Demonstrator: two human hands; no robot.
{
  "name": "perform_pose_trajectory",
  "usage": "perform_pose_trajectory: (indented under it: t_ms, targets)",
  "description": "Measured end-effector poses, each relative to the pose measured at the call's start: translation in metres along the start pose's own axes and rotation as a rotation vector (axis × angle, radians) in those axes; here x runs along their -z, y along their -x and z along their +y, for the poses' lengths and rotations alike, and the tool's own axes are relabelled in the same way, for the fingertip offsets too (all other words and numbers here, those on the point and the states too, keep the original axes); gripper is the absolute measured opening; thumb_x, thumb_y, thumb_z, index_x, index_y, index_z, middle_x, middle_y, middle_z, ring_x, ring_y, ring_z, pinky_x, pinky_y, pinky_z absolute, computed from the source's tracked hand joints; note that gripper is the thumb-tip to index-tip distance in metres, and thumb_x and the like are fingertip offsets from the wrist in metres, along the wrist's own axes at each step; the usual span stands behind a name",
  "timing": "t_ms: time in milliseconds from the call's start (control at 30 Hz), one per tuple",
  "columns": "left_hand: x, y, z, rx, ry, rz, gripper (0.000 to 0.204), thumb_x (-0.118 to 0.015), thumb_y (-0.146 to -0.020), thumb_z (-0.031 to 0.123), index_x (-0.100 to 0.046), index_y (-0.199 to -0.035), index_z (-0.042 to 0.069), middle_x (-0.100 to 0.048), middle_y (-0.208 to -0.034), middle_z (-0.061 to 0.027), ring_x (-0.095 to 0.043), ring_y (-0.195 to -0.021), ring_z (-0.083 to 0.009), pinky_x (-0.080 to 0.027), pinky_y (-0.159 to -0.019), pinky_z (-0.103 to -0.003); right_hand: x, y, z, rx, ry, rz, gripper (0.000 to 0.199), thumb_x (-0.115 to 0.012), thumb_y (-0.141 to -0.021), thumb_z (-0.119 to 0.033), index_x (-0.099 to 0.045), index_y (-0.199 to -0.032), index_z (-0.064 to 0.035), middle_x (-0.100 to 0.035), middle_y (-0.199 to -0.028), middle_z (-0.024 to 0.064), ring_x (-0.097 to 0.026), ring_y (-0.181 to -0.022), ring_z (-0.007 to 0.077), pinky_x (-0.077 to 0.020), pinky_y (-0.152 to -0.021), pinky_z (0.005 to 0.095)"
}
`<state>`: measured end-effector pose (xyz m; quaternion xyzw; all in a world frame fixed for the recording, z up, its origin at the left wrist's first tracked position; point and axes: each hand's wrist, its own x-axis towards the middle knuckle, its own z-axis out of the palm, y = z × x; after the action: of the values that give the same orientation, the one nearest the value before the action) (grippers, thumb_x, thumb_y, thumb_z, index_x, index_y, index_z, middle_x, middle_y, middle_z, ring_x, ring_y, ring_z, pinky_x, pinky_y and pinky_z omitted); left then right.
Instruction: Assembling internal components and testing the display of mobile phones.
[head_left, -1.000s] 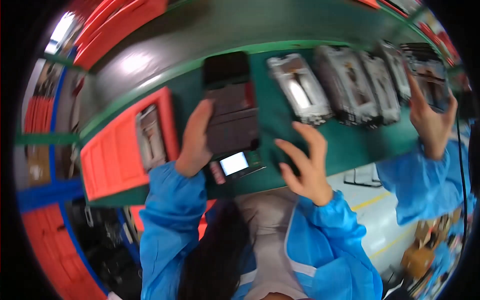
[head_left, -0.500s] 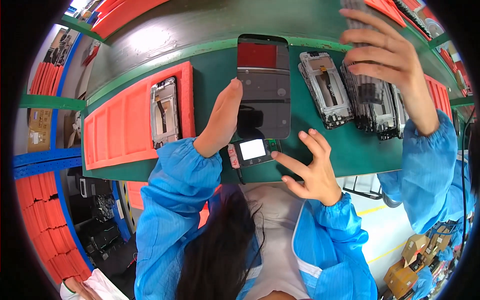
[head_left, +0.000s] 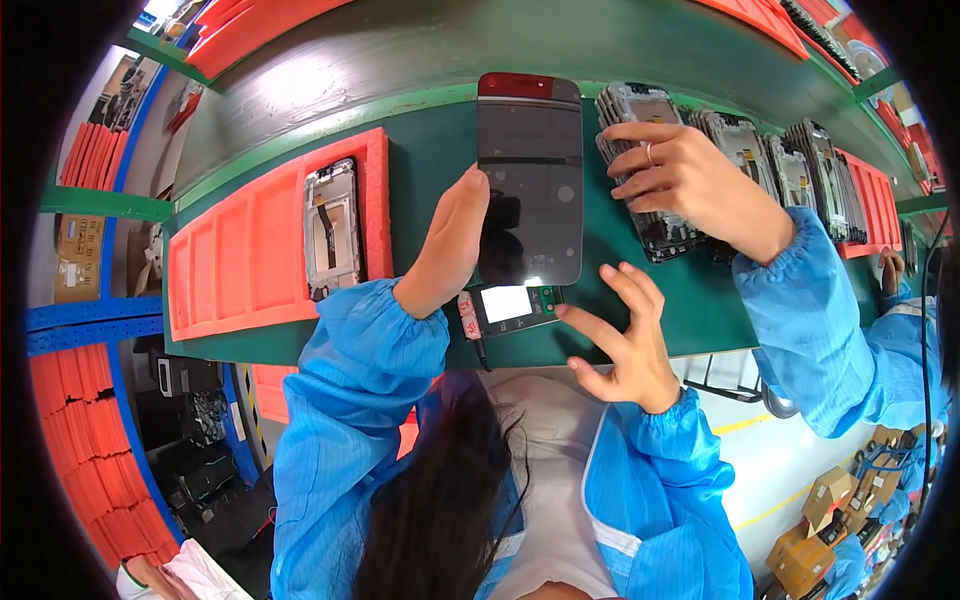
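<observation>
My left hand grips a dark phone screen by its left edge, thumb at the side. The screen is held face up, its glass reflecting a red band and dark shapes. Just below its lower edge is a small handheld tester with a lit white display, green buttons and a cable. My right hand has its fingers spread and holds nothing. Its index fingertip is at the tester's right end, beside the buttons; whether it presses one I cannot tell.
A red foam tray on the left holds one phone screen assembly. To the right, a co-worker's hand rests on a stack of phone screen assemblies, with more stacks beyond. A green bench carries everything.
The co-worker's hand has come down and left with a blurred stack, and now lies on the nearest stack. The phone screen has shifted slightly; my right index finger has moved slightly right.
</observation>
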<state>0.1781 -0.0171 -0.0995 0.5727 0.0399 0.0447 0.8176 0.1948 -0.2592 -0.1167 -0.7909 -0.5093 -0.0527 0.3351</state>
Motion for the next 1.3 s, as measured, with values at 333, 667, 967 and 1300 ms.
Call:
perform_pose_trajectory:
  t_ms: [333,667,967,1300]
  targets:
    - [-0.010,0.005,0.007,-0.097,-0.204,-0.101,0.062,-0.033,-0.100,0.051,-0.042,-0.134,-0.001,-0.058,-0.120,-0.0083,-0.056,-0.107,-0.0152,-0.045,-0.091,-0.028,0.024,-0.026,-0.015,-0.022,-0.053,0.225,0.041,-0.065,-0.071,-0.031,-0.069,-0.104,-0.0067,-0.037,-0.138,0.0225,-0.037,-0.123,0.0414,-0.0317,-0.104,0.0513]
    - [-0.009,0.011,0.003,-0.106,-0.148,-0.099,0.054,-0.032,-0.103,0.040,-0.042,-0.134,-0.003,-0.055,-0.124,-0.0073,-0.051,-0.111,-0.0145,-0.040,-0.095,-0.027,0.019,-0.046,-0.016,0.031,-0.067,0.235,0.042,-0.067,-0.069,-0.030,-0.070,-0.105,-0.0102,-0.037,-0.138,0.0219,-0.037,-0.124,0.0412,-0.0290,-0.105,0.0509]
    - [0.017,0.021,-0.004,-0.041,-0.264,0.093,0.055,-0.034,-0.101,0.045,-0.049,-0.128,0.000,-0.059,-0.118,-0.0093,-0.058,-0.103,-0.0184,-0.047,-0.089,-0.031,0.003,-0.039,-0.006,-0.017,-0.188,0.313,0.047,-0.067,-0.072,-0.028,-0.066,-0.118,-0.0147,-0.036,-0.140,0.0209,-0.037,-0.124,0.0413,-0.0302,-0.104,0.0508]
    - [0.011,0.017,-0.005,-0.112,-0.267,0.039,0.064,-0.035,-0.100,0.050,-0.041,-0.135,-0.002,-0.055,-0.127,-0.0122,-0.057,-0.110,-0.0212,-0.044,-0.093,-0.031,-0.011,-0.033,-0.001,0.037,-0.244,0.371,0.050,-0.068,-0.074,-0.027,-0.063,-0.123,-0.0188,-0.033,-0.141,0.0192,-0.034,-0.126,0.0424,-0.0322,-0.104,0.0501]
